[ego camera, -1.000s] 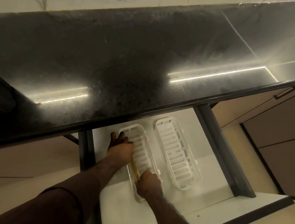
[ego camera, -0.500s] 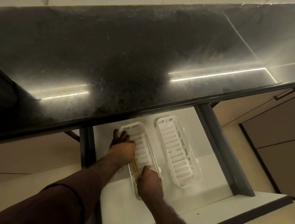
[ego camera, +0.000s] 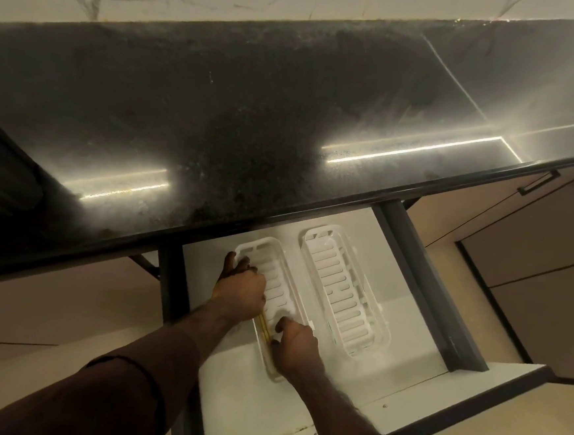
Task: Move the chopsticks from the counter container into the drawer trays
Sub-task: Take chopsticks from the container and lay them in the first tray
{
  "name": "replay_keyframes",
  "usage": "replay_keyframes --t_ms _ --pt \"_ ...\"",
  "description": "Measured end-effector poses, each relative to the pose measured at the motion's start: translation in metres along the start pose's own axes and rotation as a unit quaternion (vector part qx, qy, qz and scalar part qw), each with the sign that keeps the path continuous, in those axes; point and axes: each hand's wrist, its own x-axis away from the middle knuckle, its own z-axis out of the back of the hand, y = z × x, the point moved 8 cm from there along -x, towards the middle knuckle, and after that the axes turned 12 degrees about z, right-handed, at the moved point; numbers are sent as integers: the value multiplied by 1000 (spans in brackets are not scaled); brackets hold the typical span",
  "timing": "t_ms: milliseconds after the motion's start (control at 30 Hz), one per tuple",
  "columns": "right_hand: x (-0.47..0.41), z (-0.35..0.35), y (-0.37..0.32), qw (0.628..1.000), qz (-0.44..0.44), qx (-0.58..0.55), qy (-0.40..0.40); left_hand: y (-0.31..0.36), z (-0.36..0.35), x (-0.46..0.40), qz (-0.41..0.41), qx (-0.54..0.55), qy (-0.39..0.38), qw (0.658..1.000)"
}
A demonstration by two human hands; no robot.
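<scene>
Reaching into the left tray [ego camera: 275, 278], left hand [ego camera: 240, 291] and right hand [ego camera: 294, 346], fingers curled over chopsticks [ego camera: 264, 329].

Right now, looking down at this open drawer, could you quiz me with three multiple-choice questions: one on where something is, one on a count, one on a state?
1. Where do the chopsticks lie?
A. In the left tray
B. In the right tray
C. On the counter

2. How many white trays sit in the drawer?
A. One
B. Two
C. Three

3. What does the right tray hold?
A. A spoon
B. Chopsticks
C. Nothing visible

Answers:
1. A, the yellowish sticks show in the left tray, between the left hand and the right hand.
2. B, two slotted trays lie side by side.
3. C, only its bare slotted floor shows.
</scene>
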Motion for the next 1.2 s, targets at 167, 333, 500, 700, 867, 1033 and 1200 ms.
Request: replay_keyframes --t_ms 167,333,500,700,867,1033,1200 --pt "8 28 -15 1000 23 -3 15 2 20 16 -23 6 40 999" --pt "26 72 -32 998 47 -14 46 1 51 44 -55 22 67 996" --pt "49 112 -54 993 88 -22 73 -5 90 83 -36 94 113 988" --pt "88 156 -98 980 161 -32 116 -21 140 147 -1 177 231 957" --pt "116 185 -152 958 227 -54 165 -53 172 195 36 205 292 934" --pt "129 188 -220 940 285 -66 172 -118 197 233 45 272 348 896" --pt "126 163 -302 934 308 -61 169 -217 206 261 64 282 389 875"
